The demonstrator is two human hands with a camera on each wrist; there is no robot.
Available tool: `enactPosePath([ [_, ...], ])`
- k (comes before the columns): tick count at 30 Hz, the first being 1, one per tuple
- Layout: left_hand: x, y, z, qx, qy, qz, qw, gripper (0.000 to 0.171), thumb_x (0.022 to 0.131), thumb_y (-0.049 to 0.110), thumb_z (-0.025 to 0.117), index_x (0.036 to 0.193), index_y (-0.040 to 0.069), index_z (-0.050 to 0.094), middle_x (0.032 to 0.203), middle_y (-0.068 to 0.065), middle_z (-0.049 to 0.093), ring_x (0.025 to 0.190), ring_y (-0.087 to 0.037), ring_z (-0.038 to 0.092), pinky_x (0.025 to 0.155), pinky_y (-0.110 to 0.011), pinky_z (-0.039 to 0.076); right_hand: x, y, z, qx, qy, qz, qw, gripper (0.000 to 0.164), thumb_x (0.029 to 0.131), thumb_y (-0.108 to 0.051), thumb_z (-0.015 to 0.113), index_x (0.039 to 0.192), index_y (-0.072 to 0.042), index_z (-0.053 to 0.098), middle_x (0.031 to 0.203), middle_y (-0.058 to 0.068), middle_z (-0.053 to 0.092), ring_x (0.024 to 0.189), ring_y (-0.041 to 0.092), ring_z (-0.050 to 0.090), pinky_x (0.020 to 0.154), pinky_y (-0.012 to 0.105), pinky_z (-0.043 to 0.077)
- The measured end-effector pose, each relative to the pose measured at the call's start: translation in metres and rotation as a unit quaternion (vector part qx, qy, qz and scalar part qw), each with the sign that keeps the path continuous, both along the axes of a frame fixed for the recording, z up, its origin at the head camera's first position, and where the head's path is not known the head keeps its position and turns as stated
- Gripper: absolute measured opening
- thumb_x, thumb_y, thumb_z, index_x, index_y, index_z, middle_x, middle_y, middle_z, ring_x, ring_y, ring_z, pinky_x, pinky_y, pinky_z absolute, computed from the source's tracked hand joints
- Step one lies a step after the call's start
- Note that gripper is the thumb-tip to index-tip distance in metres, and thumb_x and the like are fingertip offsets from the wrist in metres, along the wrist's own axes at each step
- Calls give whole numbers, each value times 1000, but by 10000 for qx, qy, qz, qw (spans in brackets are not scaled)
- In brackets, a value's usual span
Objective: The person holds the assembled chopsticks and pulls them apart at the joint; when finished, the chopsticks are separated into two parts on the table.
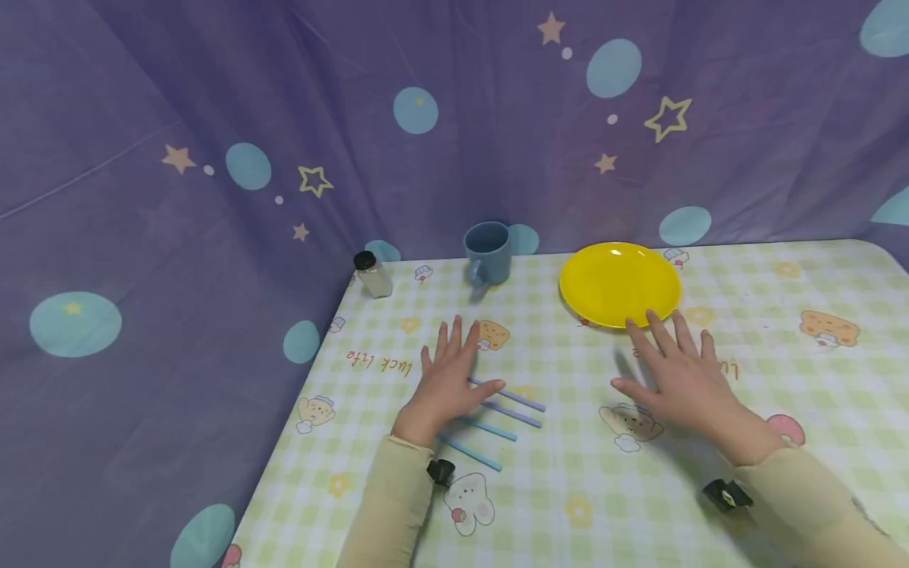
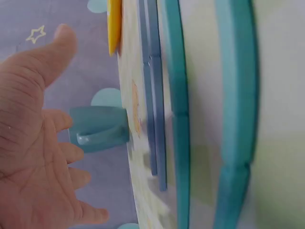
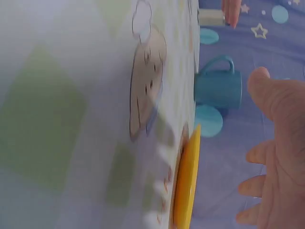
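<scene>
Purple sticks (image 1: pixel 523 401) and teal sticks (image 1: pixel 472 454), two of each, lie on the bench just right of and partly under the left hand (image 1: pixel 447 386) in the head view. All four run roughly side by side; the purple pair sits tighter than the teal pair. Left wrist view shows a joint line across each.

Left hand: released, fingers straight and spread, thumb out over the sticks. Palm is off them in the wrist view, no contact seen.

Right hand (image 1: pixel 685 386): also released, fingers spread, holding nothing. Fingertips overlap the near rim of the yellow plate (image 1: pixel 618 284) in the head view; right wrist view has the hand apart from it.

Progress: no grip on anything, so I'd call it a pause, either start or finish; can't tell which from this. Nothing visibly done: sticks lie loose, well apart from plate and mug (image 1: pixel 488 252). What's left can't be read off either.

Further out: mug upright at the back, left of the plate, handle toward the near side. Dark-capped bottle (image 1: pixel 374 278) at the back left corner. Checked cloth (image 1: pixel 533 513) on the bench, purple curtain (image 1: pixel 461 47) behind.
</scene>
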State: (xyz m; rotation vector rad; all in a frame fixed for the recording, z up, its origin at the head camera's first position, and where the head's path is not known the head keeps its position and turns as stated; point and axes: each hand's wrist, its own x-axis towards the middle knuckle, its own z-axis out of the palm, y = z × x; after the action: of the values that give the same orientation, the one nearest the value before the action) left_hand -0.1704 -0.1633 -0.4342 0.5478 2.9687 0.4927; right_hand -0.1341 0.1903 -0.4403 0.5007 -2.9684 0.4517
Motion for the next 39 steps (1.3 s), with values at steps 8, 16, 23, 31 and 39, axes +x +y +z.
enactPosePath([
  [8, -5, -11, -3, -61, -181, 29, 9998, 85, 89, 53, 64, 153, 9, 30, 159, -23, 16, 146, -39, 12, 111, -60, 18, -3, -33, -5, -86, 29, 739, 9972, 83, 90, -45, 66, 151, -2, 30, 150, 30, 31, 137, 52, 25, 105, 66, 22],
  [16, -10, -16, -11, 363, 5, -286, 9989, 46, 82, 28, 79, 121, 10, 64, 132, -16, 52, 124, -34, 47, 103, -48, 38, -2, -71, -18, -131, 164, 1206, 9925, 65, 86, -36, 74, 135, 0, 50, 131, 22, 54, 112, 40, 54, 90, 53, 46],
  [23, -16, -12, -11, 197, -22, -485, 9986, 19, 80, 21, 81, 93, 16, 70, 102, -2, 55, 101, -27, 50, 83, -44, 42, -1, -101, -25, -330, 251, 1399, 9893, 32, 83, -26, 77, 102, -7, 59, 93, 4, 58, 81, 23, 49, 72, 38, 46],
  [31, -18, -10, -12, -213, 30, -651, 9976, 12, 82, 22, 79, 87, 18, 69, 97, 0, 52, 96, -24, 46, 77, -41, 40, -5, -118, -28, -345, -55, 1503, 9880, 23, 81, -19, 78, 89, -14, 57, 83, -3, 55, 76, 17, 44, 65, 32, 42],
  [39, -22, -7, -15, -522, 22, -587, 9969, 13, 83, 26, 78, 78, 23, 66, 95, 3, 48, 93, -20, 43, 73, -37, 39, -9, -120, -25, -357, -155, 1471, 9884, 18, 80, -9, 76, 81, -13, 58, 76, -3, 52, 72, 17, 43, 64, 31, 41],
])
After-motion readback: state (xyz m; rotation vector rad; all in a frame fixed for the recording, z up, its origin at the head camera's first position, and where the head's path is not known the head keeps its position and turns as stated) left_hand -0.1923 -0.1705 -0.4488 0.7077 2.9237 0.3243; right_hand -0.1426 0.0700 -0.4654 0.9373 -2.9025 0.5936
